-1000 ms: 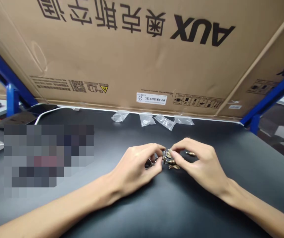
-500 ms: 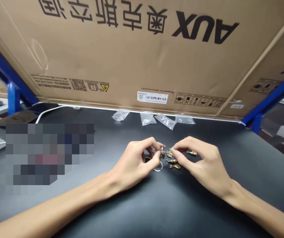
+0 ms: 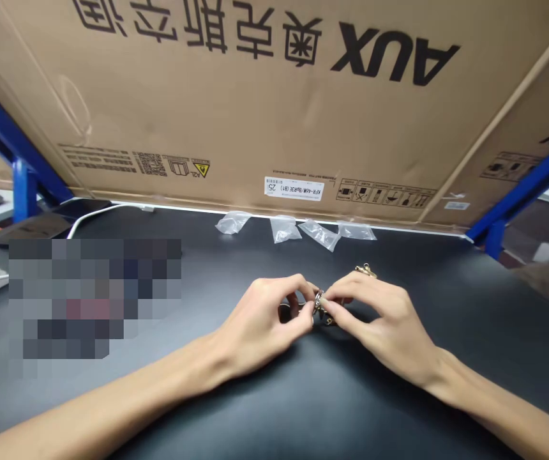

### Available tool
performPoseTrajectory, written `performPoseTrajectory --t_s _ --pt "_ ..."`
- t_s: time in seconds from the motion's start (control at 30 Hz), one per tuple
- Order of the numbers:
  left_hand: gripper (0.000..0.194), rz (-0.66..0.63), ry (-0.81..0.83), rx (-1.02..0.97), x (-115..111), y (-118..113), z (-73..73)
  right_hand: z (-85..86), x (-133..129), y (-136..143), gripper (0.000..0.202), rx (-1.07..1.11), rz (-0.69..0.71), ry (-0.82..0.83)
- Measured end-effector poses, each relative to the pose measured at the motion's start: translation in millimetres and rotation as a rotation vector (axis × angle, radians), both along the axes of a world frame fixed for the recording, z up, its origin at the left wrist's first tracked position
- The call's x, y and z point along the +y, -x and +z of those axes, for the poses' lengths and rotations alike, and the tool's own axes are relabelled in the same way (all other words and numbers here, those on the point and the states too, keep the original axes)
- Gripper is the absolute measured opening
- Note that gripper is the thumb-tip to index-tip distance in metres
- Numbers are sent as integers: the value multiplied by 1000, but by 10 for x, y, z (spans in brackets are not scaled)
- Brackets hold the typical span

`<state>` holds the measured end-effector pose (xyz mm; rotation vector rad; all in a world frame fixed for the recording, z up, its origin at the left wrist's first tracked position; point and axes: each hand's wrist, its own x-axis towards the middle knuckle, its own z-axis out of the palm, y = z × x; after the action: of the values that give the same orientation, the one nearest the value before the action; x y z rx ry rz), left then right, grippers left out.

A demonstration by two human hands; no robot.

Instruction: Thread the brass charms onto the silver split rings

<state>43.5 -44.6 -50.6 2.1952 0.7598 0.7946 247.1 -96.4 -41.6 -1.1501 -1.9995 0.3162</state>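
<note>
Both hands meet over the dark tabletop. My left hand (image 3: 267, 313) is closed, thumb and forefinger pinching a small silver key ring (image 3: 319, 298). My right hand (image 3: 384, 313) is closed too, its thumb and forefinger tips pressed against the ring's right side. Fingertips cover most of the ring, and whether a pendant hangs on it is hard to see. Just below the right thumb, a brass pendant (image 3: 330, 321) shows in part. Another brass pendant (image 3: 365, 270) lies behind the right knuckles. Other rings under the left hand are mostly hidden.
Several small clear plastic bags (image 3: 285, 229) lie along the back. A large cardboard box (image 3: 236, 115) stands behind the table (image 3: 274, 409), between blue metal posts (image 3: 24, 191). A white cable (image 3: 92, 212) and a blurred-out patch (image 3: 87, 300) are at left.
My hands have come together; the right fingertips moved left from the brass pendants to the ring. My right hand now covers most of the pendants. Something blurred has appeared at the far right edge.
</note>
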Motion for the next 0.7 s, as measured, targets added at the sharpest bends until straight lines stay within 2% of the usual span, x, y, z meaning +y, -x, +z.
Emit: performPoseTrajectory --t_s 0.07,0.2,0.3,0.43,0.57,0.7 --pt "10 28 56 8 -15 4 38 -9 4 -10 6 -13 6 -25" --pt "29 17 70 4 -6 23 114 -25 7 -34 6 -35 -14 -57" --pt "16 1 -4 28 34 37 122 -24 12 -52 6 -46 -7 -52" --pt "13 69 -67 18 94 45 51 -28 28 -55 6 -71 25 -63" --pt "11 180 -254 133 116 54 -24 -54 44 -31 6 -95 44 -97" --pt "19 126 -488 254 99 73 -44 -56 31 -24 6 -87 17 -153"
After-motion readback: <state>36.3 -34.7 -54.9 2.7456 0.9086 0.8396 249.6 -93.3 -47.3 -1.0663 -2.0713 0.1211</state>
